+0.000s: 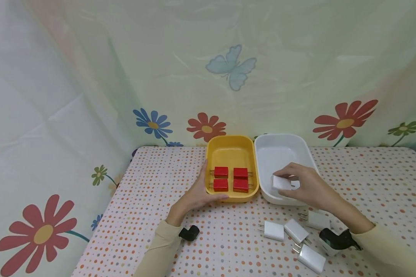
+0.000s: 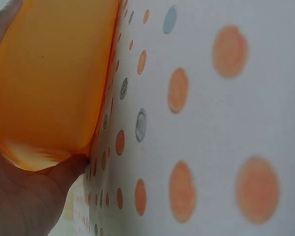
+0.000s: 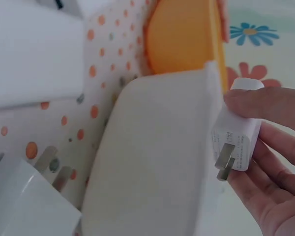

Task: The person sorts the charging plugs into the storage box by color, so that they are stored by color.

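Note:
My right hand [image 1: 306, 186] pinches a white plug-in charger [image 1: 280, 182] between thumb and fingers, over the near part of the white tray [image 1: 267, 154]. Two flat metal prongs stick out of this charger [image 3: 238, 140] in the right wrist view. At the left, my left hand [image 1: 195, 194] holds the near left corner of the yellow tray [image 1: 230, 154], its thumb along the front wall and its fingers along the side. Inside the yellow tray lie several red chargers [image 1: 220, 185], prongs pointing outward. The left wrist view shows the thumb against the tray's wall [image 2: 49, 83].
Several more white chargers [image 1: 274, 231] lie loose on the dotted tablecloth [image 1: 228, 238], in front of the white tray and below the right forearm. The two trays stand side by side, near a flowered curtain [image 1: 280, 96] behind the table.

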A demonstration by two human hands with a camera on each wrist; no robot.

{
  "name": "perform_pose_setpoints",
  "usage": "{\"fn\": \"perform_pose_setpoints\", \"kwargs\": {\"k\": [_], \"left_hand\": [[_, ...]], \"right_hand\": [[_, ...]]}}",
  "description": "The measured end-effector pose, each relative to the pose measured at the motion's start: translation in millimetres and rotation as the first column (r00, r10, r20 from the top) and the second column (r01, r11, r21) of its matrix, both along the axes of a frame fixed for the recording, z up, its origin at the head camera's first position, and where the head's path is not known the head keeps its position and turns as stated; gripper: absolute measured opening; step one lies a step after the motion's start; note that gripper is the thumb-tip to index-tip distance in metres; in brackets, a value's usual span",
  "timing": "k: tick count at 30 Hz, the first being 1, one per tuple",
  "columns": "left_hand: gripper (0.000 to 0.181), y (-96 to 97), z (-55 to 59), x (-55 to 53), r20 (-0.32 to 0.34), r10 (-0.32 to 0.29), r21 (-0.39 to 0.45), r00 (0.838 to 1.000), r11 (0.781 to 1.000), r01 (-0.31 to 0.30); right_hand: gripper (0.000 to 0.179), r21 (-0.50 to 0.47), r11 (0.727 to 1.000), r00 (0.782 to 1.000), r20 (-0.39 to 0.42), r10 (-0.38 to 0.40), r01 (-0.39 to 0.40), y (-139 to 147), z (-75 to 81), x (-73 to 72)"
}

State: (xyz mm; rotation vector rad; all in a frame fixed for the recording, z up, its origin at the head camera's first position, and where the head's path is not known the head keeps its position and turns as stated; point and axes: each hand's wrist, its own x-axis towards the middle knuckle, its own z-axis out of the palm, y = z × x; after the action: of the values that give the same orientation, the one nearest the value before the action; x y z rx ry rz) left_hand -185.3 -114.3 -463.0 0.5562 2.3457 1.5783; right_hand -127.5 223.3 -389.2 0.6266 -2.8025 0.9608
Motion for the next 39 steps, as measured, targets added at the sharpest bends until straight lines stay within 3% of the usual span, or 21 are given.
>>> {"fn": "perform_pose_setpoints", "kwargs": {"k": [6, 18, 29, 39], "left_hand": [[0.133, 0.1, 0.3, 0.8, -0.004, -0.001, 0.007, 1.0, 1.0, 0.001], [0.132, 0.6, -2.1, -1.0, -0.031, -0.044, 0.063, 0.999, 0.997, 0.046], [0.136, 1.6, -1.2, 0.9, -0.01, -0.017, 0.026, 1.0, 1.0, 0.017], [0.133, 1.0, -0.7, -0.8, -0.039, -0.028, 0.033, 0.999, 0.999, 0.029]], "right_hand": [[0.043, 0.023, 1.0, 0.997, 0.072, -0.007, 0.006, -4.1, -19.9, -17.3], [0.041, 0.048, 0.999, 0.986, 0.169, -0.014, 0.006, -13.3, -36.8, -30.6], [0.041, 0.054, 0.998, 0.985, 0.173, 0.011, -0.021, -17.5, -42.1, -36.8], [0.042, 0.053, 0.998, 0.979, 0.204, 0.002, -0.013, -20.8, -41.2, -39.3]]}}
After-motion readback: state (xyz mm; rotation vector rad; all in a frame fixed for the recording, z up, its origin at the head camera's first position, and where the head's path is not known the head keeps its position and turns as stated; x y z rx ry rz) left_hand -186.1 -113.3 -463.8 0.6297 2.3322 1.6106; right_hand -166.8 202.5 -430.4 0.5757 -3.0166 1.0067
